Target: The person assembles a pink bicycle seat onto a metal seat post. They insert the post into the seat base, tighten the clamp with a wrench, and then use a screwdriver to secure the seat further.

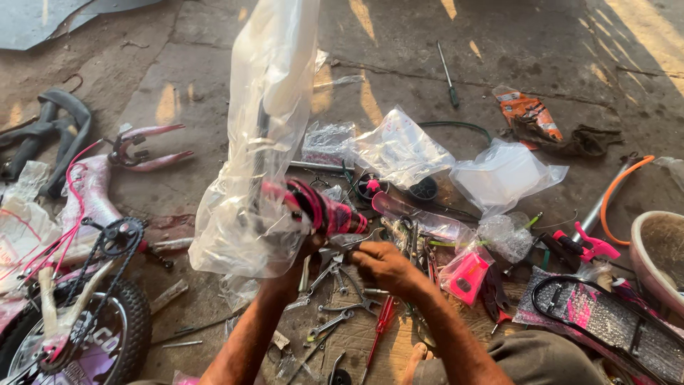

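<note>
My left hand grips a bicycle handlebar with a pink and black grip, still wrapped in a large clear plastic bag that stands upright in front of me. My right hand rests just to the right of the grip's end, fingers curled over a small metal part by the handlebar; what it holds is hard to tell. Below both hands lie several spanners and a red-handled screwdriver on the concrete floor.
A pink children's bicycle frame with wheel, chain and crank lies at left. Clear bags, a pink plastic part, a black and pink panel, a screwdriver, an orange packet and a bowl surround me.
</note>
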